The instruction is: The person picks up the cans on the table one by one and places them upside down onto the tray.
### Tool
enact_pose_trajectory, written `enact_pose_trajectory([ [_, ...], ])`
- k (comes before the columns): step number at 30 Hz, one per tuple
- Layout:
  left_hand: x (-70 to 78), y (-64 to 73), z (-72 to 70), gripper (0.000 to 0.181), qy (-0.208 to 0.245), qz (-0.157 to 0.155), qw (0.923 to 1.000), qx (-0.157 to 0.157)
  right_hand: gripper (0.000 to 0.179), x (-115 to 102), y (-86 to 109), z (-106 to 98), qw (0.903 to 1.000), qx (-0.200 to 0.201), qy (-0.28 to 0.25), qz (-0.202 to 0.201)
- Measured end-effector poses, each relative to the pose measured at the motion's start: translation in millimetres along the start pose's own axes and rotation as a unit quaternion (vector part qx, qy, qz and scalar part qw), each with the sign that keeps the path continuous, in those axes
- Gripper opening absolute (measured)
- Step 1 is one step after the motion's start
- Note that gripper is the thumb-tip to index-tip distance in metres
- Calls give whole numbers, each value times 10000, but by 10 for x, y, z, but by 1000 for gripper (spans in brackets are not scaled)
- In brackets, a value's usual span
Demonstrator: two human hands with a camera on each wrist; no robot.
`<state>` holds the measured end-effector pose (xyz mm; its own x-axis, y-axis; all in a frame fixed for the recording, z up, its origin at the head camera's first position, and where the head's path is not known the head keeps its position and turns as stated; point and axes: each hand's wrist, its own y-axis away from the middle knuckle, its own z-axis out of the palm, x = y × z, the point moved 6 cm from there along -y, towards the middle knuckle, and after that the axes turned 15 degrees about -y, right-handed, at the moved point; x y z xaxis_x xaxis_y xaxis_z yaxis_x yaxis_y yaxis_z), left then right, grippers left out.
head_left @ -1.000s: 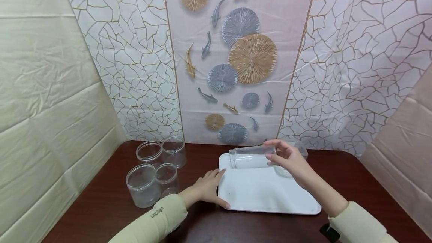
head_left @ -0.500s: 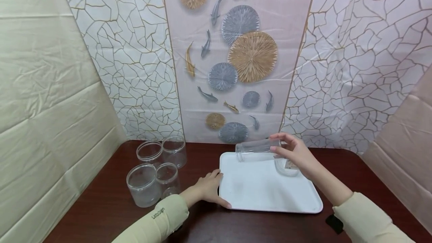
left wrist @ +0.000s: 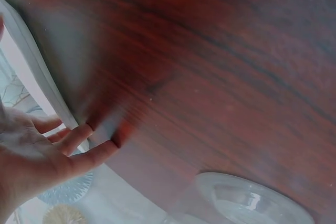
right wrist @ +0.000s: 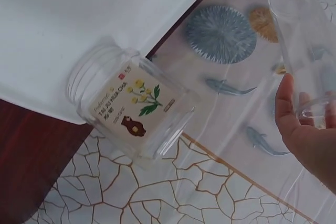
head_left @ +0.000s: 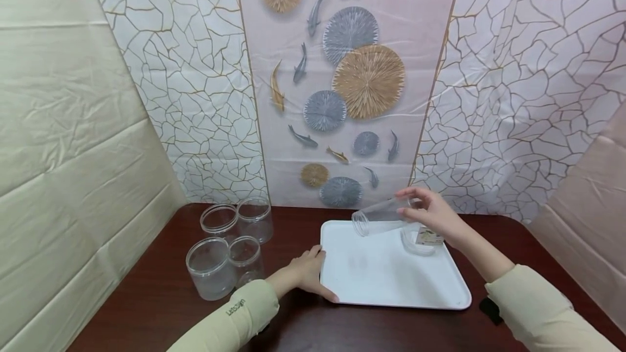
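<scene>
My right hand (head_left: 434, 216) grips the base end of a tall clear plastic jar (head_left: 377, 218), thumb on one side and fingers on the other. That jar is tilted over the back of a white tray (head_left: 381, 281), its open mouth pointing left and lower than its base. A second clear jar (right wrist: 131, 106), with a flower-and-bear label, lies on its side at the tray's back right, mouth on the tray. My left hand (head_left: 309, 275) rests at the tray's left edge, fingers spread, thumb at the near left corner; the left wrist view shows these fingers (left wrist: 94, 156) extended.
Several clear open jars (head_left: 211, 270) stand upright in a group on the left of the dark red-brown table (head_left: 146, 292). Patterned cloth (head_left: 210, 124) hangs behind the table, and plain cloth walls (head_left: 73, 178) flank it.
My right hand has lifted the tall jar off the tray and moved it back and right, tipping its mouth downward. The labelled jar shows more now. My left hand stays at the tray edge.
</scene>
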<state>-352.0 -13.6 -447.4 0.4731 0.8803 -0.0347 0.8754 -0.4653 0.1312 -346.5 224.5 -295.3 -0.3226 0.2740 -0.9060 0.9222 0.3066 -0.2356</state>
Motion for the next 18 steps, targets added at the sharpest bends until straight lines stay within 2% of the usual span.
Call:
enact_pose_trajectory([
  [6, -12, -8, -19, 111, 178, -27, 9998, -108, 38, -2, -38, -45, 9967, -103, 749, -304],
  [11, -21, 4, 23, 112, 308, 5, 9994, -133, 34, 21, -39, -44, 9893, -201, 1268, -697],
  [18, 16, 14, 15, 111, 296, 76, 9994, -163, 30, 127, -43, -100, 9788, -539, 1826, -760],
])
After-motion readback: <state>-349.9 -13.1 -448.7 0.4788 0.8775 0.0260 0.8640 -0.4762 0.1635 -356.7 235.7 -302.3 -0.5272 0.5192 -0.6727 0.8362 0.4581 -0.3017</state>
